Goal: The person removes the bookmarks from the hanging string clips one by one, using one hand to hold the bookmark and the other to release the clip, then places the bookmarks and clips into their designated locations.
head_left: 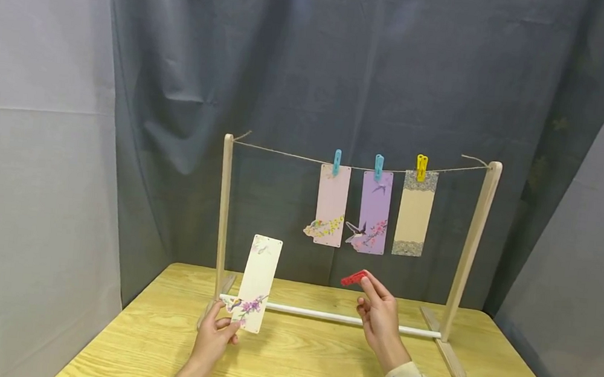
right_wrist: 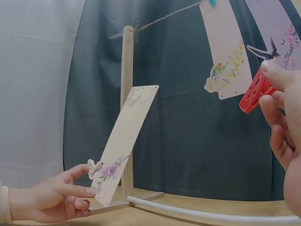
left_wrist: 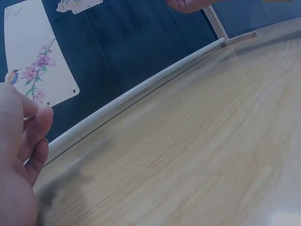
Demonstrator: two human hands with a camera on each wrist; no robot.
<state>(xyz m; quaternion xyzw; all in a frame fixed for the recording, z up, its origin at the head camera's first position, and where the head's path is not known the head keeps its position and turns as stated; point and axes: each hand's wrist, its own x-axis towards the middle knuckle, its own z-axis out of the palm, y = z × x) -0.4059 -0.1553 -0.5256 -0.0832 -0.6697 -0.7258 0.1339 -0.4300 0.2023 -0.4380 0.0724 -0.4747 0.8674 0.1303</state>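
My left hand (head_left: 213,339) pinches a cream bookmark (head_left: 257,281) by its lower left corner. Purple blossoms and a small bird decorate the card's lower part, and it tilts slightly to the right above the table. Between thumb and fingertips, my right hand (head_left: 381,319) holds a red clothespin (head_left: 353,278), seen larger in the right wrist view (right_wrist: 256,92). Three cards hang from a string: a pink one (head_left: 332,200) and a purple one (head_left: 375,201), each under a blue clothespin, and a beige one with grey lace bands (head_left: 415,214) under a yellow clothespin (head_left: 421,168).
The string (head_left: 283,152) runs between two wooden posts, left (head_left: 223,217) and right (head_left: 472,247). A white rod (head_left: 312,313) joins them low down, close over the wooden table (head_left: 295,376). Dark grey cloth (head_left: 292,60) hangs behind the rack.
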